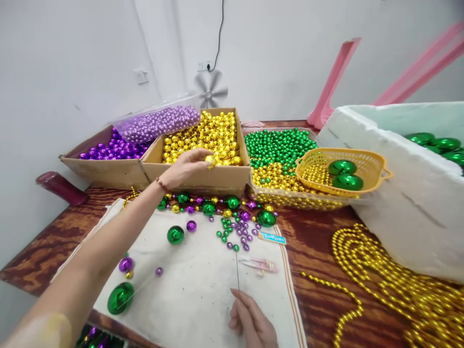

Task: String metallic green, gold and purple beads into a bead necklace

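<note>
My left hand (186,168) reaches over the front edge of the cardboard box of gold balls (201,140), pinching a single gold ball (210,161) at its fingertips. Low on the white cloth (188,299), my right hand (252,319) is closed around a thin needle (238,270) that points away from me. Its far tip is close to a small green bead (236,248). Loose small green and purple beads (243,233) lie around there. At the left, a large green ball (121,298) has a faint thread running from it, near a purple ball (126,264).
Beyond the cloth lies a strand of mixed balls (208,208). Small scissors (261,264) and a blue label (271,238) rest at right. A yellow basket (373,176) sits on a tub of green and gold beads (279,145). A foam box (391,193) and gold bead strings (377,270) occupy the right side.
</note>
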The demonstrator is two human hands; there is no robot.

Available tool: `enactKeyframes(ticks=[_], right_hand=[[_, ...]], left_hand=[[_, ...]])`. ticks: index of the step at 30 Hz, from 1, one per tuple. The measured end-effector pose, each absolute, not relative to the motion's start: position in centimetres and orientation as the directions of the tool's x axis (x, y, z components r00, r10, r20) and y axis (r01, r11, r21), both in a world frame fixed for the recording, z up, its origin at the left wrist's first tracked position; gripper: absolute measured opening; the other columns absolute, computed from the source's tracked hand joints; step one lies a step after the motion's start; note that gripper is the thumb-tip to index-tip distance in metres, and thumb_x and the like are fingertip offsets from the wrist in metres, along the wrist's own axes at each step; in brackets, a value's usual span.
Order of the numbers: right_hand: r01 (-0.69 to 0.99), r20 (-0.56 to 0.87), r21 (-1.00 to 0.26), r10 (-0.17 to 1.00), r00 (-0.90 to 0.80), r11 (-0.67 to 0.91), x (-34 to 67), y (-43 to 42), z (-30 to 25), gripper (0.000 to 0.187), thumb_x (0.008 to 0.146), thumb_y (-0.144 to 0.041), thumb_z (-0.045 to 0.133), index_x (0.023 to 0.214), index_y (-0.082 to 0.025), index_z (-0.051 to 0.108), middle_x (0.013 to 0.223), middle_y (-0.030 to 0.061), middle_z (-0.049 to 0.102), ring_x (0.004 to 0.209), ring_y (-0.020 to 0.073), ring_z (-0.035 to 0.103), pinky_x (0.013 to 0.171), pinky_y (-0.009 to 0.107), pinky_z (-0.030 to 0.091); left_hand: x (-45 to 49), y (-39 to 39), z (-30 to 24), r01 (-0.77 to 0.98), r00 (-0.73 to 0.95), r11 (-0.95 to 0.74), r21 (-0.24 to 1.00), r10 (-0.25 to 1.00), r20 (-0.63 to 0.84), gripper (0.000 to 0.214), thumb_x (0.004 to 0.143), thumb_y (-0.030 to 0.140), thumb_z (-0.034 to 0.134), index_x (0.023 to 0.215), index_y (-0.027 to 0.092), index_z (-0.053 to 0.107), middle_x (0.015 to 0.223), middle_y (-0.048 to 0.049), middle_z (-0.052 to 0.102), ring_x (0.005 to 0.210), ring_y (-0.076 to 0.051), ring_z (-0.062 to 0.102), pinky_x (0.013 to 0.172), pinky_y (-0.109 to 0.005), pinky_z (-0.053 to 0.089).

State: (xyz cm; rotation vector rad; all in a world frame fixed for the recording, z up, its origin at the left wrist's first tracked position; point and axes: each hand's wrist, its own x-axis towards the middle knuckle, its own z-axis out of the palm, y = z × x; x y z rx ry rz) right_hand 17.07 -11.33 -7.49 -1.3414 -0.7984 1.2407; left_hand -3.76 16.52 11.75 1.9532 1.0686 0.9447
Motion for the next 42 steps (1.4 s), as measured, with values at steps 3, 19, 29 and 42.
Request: enactKeyframes(ticks=[3, 19, 29, 42], right_hand=[[-0.167, -0.157, -0.977, 0.973, 0.167, -0.129, 16.7, -10.9, -6.3, 0.037, 0.088, -0.051, 0.066, 0.101, -0.018, 0.078, 0.065, 0.0028, 0.066, 0.056, 0.0162, 0.061, 0.052, 0.026, 0.049], [-0.045, 0.116, -0.988, 0.903, 0.414, 0.148, 12.8, -9.0, -4.1, 0.025, 0.098, -0.029, 0.057, 0.116, -0.022, 0.072, 0.081, 0.0023, 0.072, 0.062, 0.0146, 0.064, 0.058, 0.030, 0.055], [-0.104, 0.095, -0.983, 0.910, 0.404, 0.149, 13.7, -9.6, -5.2, 0.018, 0.097, -0.023, 0.060, 0.111, -0.021, 0.072, 0.082, 0.0019, 0.076, 0.065, 0.0155, 0.070, 0.057, 0.028, 0.056], [0.023, 0.182, -0.983, 0.969, 0.169, 0.180, 15.1, -14.2, -8.0, 0.025, 0.097, -0.012, 0.055, 0.109, -0.022, 0.075, 0.071, -0.0007, 0.070, 0.053, 0.0110, 0.065, 0.049, 0.022, 0.052]], left_hand=[[-3.1, 8.9, 8.1, 0.043, 0.394, -0.216, 0.976, 0.901, 0.182, 0.041, 0.086, 0.037, 0.067, 0.124, 0.021, 0.063, 0.122, -0.0101, 0.066, 0.096, -0.016, 0.064, 0.079, -0.028, 0.051], [1.4, -3.9, -1.5, -0.187, 0.280, -0.070, 0.980, 0.952, 0.121, 0.027, 0.090, 0.034, 0.068, 0.115, 0.025, 0.067, 0.123, -0.0093, 0.058, 0.108, -0.020, 0.059, 0.093, -0.033, 0.050], [1.5, -4.7, -2.9, 0.068, 0.057, -0.310, 0.948, 0.950, 0.306, 0.032, 0.088, 0.024, 0.071, 0.119, 0.029, 0.068, 0.117, -0.0080, 0.067, 0.111, -0.022, 0.062, 0.096, -0.037, 0.051], [0.1, -3.2, -2.0, -0.078, -0.071, -0.368, 0.927, 0.929, 0.363, 0.032, 0.083, 0.017, 0.075, 0.114, 0.028, 0.076, 0.114, -0.0077, 0.075, 0.108, -0.019, 0.067, 0.093, -0.032, 0.056]])
